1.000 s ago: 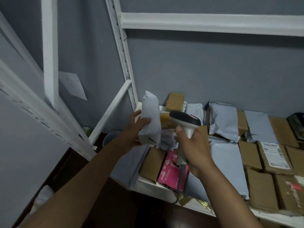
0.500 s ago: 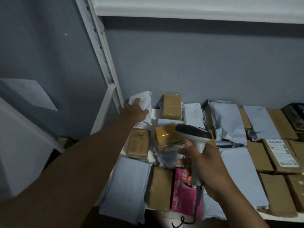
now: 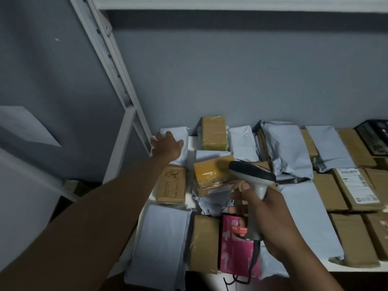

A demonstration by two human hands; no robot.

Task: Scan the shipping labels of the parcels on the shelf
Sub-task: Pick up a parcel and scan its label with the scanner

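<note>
Many parcels lie flat on the white shelf (image 3: 191,143). My left hand (image 3: 167,147) rests flat, fingers spread, on a grey poly bag (image 3: 182,133) in the shelf's back left corner. My right hand (image 3: 260,208) grips a white and black barcode scanner (image 3: 252,175) by its handle, head pointing left over a yellow taped box (image 3: 212,175) that sits on a crumpled grey bag. A brown box with printed marks (image 3: 171,185) lies just left of it. A pink box (image 3: 237,248) lies at the front edge under my right hand.
A brown box with a white shipping label (image 3: 357,187) lies at the right among several brown boxes and grey bags. A tall yellow box (image 3: 214,133) stands at the back. The white shelf upright (image 3: 117,66) rises at the left. A black item (image 3: 375,137) sits far right.
My left hand carried the grey poly bag from in front of the scanner to the back left corner, laid it down and now lies flat on it. The scanner stayed roughly in place.
</note>
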